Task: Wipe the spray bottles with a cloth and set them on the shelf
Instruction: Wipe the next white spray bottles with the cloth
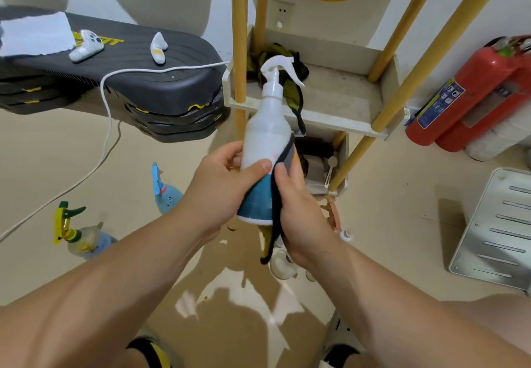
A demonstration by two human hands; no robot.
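Toward one o'clock the shelf [339,96] floor is free; a rag [255,61] fills twelve o'clock, with poles [240,37] either side.

No lettering can be clearly read.

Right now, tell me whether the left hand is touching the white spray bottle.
Touching. The head view shows the left hand gripping the white spray bottle, with its thumb pressed across the bottle's front and no gap between them.
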